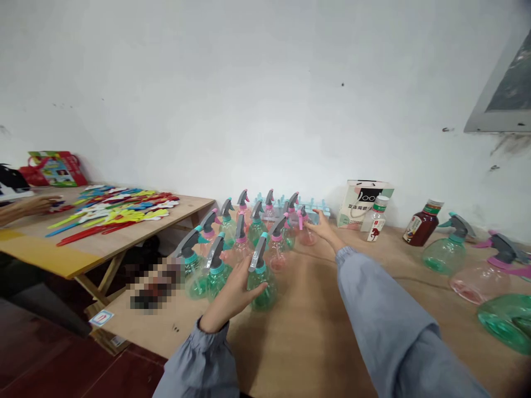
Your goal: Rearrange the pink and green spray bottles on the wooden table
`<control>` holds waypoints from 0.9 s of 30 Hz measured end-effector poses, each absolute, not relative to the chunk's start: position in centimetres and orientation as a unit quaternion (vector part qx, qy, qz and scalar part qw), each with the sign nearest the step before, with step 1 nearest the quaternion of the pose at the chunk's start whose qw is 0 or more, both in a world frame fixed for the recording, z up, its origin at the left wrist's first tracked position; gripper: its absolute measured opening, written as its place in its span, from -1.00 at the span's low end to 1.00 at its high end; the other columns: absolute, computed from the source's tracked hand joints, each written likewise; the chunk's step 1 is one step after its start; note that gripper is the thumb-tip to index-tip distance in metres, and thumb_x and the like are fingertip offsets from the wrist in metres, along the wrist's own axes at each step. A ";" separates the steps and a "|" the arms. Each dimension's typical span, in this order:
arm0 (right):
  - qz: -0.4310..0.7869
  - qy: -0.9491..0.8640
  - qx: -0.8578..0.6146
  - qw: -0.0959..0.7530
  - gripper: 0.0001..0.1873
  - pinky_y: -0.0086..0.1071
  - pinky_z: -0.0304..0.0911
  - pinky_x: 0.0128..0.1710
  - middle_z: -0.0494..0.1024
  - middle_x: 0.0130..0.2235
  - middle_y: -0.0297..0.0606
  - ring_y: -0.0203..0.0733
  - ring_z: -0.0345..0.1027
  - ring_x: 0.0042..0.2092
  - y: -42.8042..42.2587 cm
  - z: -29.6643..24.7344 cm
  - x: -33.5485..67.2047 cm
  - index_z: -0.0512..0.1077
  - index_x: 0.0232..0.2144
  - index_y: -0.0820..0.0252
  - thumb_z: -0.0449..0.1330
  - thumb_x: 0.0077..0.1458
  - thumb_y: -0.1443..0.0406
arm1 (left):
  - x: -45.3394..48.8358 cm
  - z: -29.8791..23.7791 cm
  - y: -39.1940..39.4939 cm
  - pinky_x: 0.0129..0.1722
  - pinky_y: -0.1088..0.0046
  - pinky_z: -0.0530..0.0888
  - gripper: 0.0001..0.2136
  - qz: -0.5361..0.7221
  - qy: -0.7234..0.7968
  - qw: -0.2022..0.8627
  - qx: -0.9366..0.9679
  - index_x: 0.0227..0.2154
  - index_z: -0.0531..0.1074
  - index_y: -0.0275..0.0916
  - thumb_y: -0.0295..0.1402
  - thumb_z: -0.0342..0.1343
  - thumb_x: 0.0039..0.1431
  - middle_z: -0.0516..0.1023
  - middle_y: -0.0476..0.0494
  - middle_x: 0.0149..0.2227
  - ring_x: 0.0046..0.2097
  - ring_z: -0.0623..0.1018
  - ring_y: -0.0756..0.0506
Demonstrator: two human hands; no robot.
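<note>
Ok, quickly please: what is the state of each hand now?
Left hand: open, fingers against the green spray bottle.
Right hand: open, holding nothing, near the pink spray bottle.

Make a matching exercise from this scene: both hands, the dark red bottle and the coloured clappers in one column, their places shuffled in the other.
1. left hand
2. right hand
3. dark red bottle
4. coloured clappers

A. on the side table at far left
B. touching a green spray bottle at the front of the cluster
C. near the wall, right of the white paper bag
D. at a pink spray bottle at the back of the cluster

Pairs: 1-B, 2-D, 3-C, 4-A
</note>
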State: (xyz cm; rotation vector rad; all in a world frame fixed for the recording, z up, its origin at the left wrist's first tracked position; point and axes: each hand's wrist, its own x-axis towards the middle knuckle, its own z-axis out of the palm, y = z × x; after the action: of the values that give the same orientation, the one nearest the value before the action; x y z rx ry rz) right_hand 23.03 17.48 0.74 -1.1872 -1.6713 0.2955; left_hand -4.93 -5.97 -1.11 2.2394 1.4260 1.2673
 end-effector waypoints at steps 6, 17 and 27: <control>0.160 -0.697 -0.478 0.510 -0.52 -0.18 0.33 -0.03 0.54 -0.08 -0.19 -0.07 0.42 -0.05 18.1 0.1 21.0 0.41 -0.08 0.11 0.30 -0.11 0.18 | -5.1 -1.0 -6.1 0.19 0.04 0.33 -0.38 0.412 0.492 0.118 0.758 0.26 0.13 -0.12 -0.19 0.16 0.15 0.39 -0.27 0.17 0.22 0.37 -0.29; 0.197 -0.603 -0.530 0.563 -0.68 -0.14 0.30 -0.22 0.50 -0.45 -0.25 0.00 0.39 -0.29 11.3 0.8 27.3 0.37 -0.52 0.12 0.27 -0.18 0.03 | -4.7 0.8 -8.7 0.13 0.05 0.43 -0.33 0.428 0.513 0.081 0.740 0.21 0.11 -0.10 -0.09 0.23 0.09 0.38 -0.25 0.17 0.19 0.42 -0.30; 0.404 -0.503 -0.474 0.600 -0.49 -0.27 0.35 -0.30 0.53 -0.44 -0.32 -0.15 0.43 -0.37 -2.4 0.8 26.8 0.43 -0.40 0.14 0.35 -0.18 -0.13 | 7.5 2.3 -12.9 0.19 -0.03 0.37 -0.26 0.422 0.394 0.165 0.799 0.23 0.15 -0.19 -0.01 0.26 0.06 0.29 -0.39 0.23 0.26 0.34 -0.34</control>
State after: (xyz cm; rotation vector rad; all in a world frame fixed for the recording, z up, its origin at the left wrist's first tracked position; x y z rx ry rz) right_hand 26.78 -2.38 0.78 -1.0979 -1.1658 0.9370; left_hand 7.49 -12.93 2.28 2.2772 1.1235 1.2014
